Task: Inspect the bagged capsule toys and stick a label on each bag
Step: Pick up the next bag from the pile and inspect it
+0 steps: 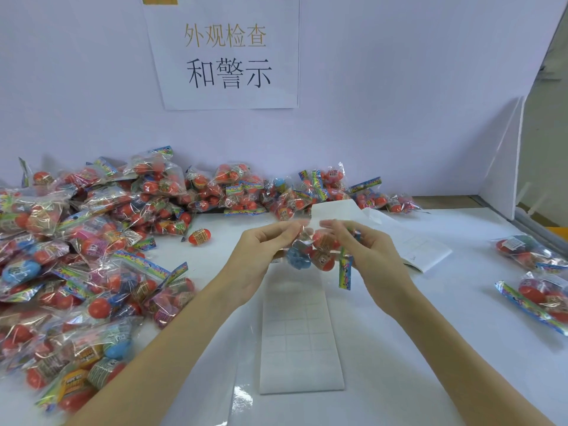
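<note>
A heap of bagged capsule toys (92, 256) crowds the desk's (430, 333) left side and runs along the back wall (399, 103). Bare desk lies open right of the label sheet (301, 342), up to two bags (534, 272) at the right edge. A loose capsule (199, 236) sits just beside the heap.

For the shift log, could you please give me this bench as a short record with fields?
Held item: bagged capsule toys, lifted above the label sheet
Left hand: pinches the bag's left side
Right hand: grips the bag's right side
Left of table: large pile of bags
Right of table: two bags
Loose item: orange capsule
Wall: paper sign
</note>
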{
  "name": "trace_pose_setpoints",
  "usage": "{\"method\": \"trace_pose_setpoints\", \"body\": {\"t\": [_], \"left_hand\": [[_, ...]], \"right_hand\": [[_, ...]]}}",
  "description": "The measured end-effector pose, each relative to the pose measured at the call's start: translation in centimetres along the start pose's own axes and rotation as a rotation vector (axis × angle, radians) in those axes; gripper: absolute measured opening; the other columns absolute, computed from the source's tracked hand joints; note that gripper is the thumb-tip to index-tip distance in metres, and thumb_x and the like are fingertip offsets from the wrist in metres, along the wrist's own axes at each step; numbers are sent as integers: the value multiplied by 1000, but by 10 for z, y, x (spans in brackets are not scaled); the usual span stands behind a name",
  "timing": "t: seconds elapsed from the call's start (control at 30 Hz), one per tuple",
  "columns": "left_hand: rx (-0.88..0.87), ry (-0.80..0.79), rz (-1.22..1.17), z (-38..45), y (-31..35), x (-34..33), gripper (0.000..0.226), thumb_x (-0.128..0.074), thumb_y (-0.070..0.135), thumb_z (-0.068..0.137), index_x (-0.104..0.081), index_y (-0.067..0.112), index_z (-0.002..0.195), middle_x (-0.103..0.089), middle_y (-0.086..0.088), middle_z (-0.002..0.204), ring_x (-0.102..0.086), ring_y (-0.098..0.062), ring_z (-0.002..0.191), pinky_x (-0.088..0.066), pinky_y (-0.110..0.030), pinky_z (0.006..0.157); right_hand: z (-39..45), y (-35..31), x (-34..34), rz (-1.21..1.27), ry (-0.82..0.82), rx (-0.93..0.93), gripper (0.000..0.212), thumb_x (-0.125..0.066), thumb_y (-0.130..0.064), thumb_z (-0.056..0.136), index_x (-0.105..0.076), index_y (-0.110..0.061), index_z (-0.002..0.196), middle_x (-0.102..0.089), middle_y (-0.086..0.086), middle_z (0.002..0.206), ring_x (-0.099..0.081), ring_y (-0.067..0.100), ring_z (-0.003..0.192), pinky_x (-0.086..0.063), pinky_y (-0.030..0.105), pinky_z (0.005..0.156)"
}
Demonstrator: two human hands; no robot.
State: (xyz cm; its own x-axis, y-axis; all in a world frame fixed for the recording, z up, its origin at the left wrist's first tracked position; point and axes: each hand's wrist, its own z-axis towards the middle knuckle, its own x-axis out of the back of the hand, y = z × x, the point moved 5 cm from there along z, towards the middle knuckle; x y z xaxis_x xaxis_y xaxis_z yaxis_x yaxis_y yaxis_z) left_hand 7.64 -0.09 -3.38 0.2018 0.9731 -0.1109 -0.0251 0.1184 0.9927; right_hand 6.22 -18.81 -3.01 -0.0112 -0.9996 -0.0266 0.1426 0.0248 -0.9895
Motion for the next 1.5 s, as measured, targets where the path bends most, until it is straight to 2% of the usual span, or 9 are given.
{"method": "trace_pose_setpoints", "body": {"t": [0.27, 0.4, 0.57, 0.67, 0.8, 0.93, 1.1, 1.33, 1.5], "left_hand": [[299, 58, -265, -2, -12, -6, 41, -84, 40, 68, -84, 18, 101, -79, 0, 104, -67, -17, 82, -48, -32, 82], [186, 205, -281, -3, -9, 3, 43, -84, 33, 68, -82, 10, 105, -81, -4, 102, -71, -14, 74, -55, -21, 62], [-40, 276, -125, -1, 6, 14, 28, -82, 36, 74, -85, 21, 96, -81, -2, 102, -72, -10, 94, -50, -25, 87], [-217, 163, 40, -5, 13, 0, 21, -82, 32, 77, -85, 18, 93, -79, 3, 109, -70, -9, 107, -50, -29, 92], [-407, -132, 438, -13, 11, -23, 23, -86, 28, 80, -85, 23, 102, -69, 15, 124, -57, -13, 128, -47, -26, 106], [-353, -65, 241, -14, 14, -21, 35, -78, 31, 90, -76, 25, 124, -63, 13, 138, -55, -5, 133, -53, -27, 103], [-34, 62, 180, 1, -2, 1, 47, -81, 33, 84, -70, 12, 125, -74, -10, 119, -77, -20, 93, -63, -33, 84], [-54, -76, 259, 2, -3, 3, 34, -83, 37, 77, -82, 11, 99, -77, -9, 81, -63, -17, 64, -54, -24, 63], [-97, -2, 249, 3, -2, 5, 42, -70, 52, 83, -84, 15, 96, -72, -16, 76, -59, -17, 61, -52, -24, 60]], "right_hand": [[3, 7, 4, 91, -26, -86, 27, -63, -32, 101, -84, -15, 102, -81, 7, 105, -76, 26, 102, -59, 38, 96], [8, 10, 10, -221, 46, 34, 11, -68, -31, 99, -76, -29, 107, -80, -5, 97, -76, 11, 90, -63, 28, 81], [8, 11, 19, -540, 198, 105, 53, -59, -59, 96, -61, -13, 70, -60, 0, 62, -50, 4, 53, -42, 21, 57], [4, 18, 5, -109, -45, -200, 74, -45, -73, 97, -78, -11, 74, -78, 13, 79, -72, 20, 67, -50, 26, 56], [0, 19, 1, 144, -158, -265, 44, -59, -45, 103, -79, -6, 108, -78, 19, 107, -77, 30, 97, -61, 26, 73], [3, 18, 8, 301, -94, -275, 31, -62, -19, 104, -70, 3, 123, -75, 23, 115, -75, 33, 98, -63, 39, 89], [5, 14, 5, 324, -124, -231, 31, -62, -16, 102, -67, -1, 128, -73, 22, 123, -72, 37, 111, -60, 44, 98], [5, 15, 8, 298, -164, -330, 56, -76, -56, 83, -75, -14, 120, -76, 16, 117, -74, 31, 101, -63, 45, 89], [1, 13, 9, 213, -119, -268, 47, -83, -43, 73, -82, -8, 104, -78, 17, 110, -76, 22, 87, -65, 35, 77]]}}
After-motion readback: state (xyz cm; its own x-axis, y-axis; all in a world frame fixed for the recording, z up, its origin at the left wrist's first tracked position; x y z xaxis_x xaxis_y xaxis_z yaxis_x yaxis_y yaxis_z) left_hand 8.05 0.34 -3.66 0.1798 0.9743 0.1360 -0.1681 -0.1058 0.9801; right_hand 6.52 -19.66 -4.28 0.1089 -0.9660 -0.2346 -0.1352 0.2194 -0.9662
